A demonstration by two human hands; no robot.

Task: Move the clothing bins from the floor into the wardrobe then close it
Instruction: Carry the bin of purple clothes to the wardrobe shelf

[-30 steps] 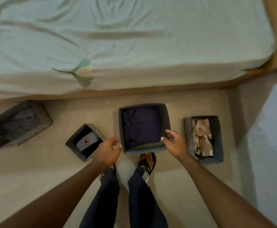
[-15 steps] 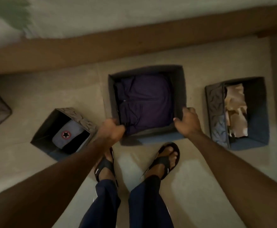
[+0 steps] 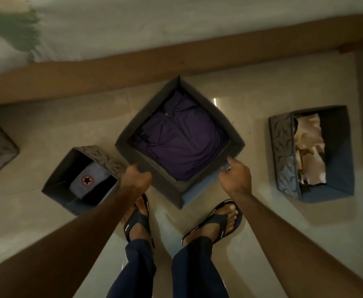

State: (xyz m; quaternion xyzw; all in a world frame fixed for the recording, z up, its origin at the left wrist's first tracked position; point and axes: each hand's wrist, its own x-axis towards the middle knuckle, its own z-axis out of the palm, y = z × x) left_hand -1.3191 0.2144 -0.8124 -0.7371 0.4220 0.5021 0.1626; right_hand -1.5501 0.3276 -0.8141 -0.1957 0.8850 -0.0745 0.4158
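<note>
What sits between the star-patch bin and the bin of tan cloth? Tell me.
In the head view, the middle bin with the purple garment sits between the star-patch bin and the tan-cloth bin, gripped by the left hand and right hand.

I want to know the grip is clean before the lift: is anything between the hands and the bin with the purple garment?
Nothing visible. The left hand and right hand each grip the near rim of the middle bin directly, and the neighbouring bins stand apart from it.
</note>
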